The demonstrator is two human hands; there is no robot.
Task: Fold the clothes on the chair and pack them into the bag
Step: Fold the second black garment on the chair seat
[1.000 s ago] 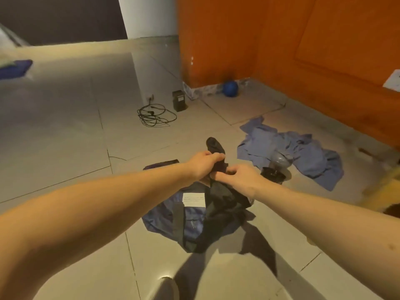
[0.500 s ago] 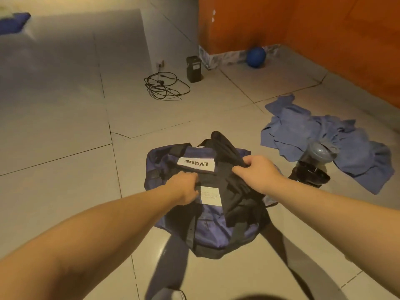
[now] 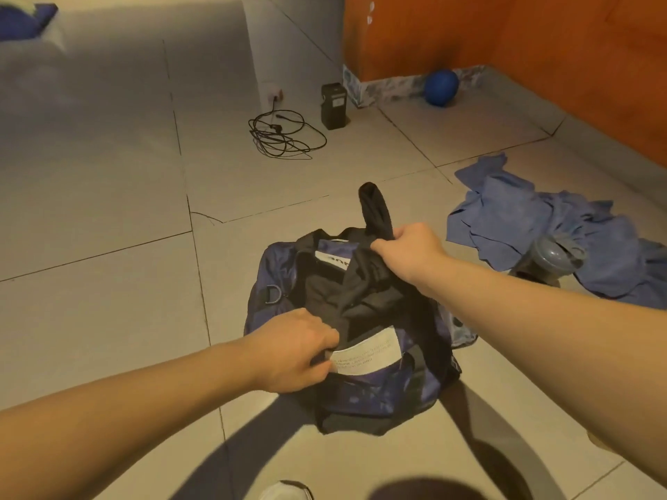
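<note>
Both hands have drawn apart since half a second ago, spreading the duffel bag's mouth wider.

Right hand has risen to the far side, its fingers curled tight round the black handle strap. Left hand has dropped to the near rim, where its fingers pinch fabric beside the white label. The navy duffel bag sits on the tiled floor. Its inside is dark, either lining or a garment; I cannot tell which. A blue garment lies crumpled and unfolded near the bag's right side, so folding and packing probably remain.
</note>
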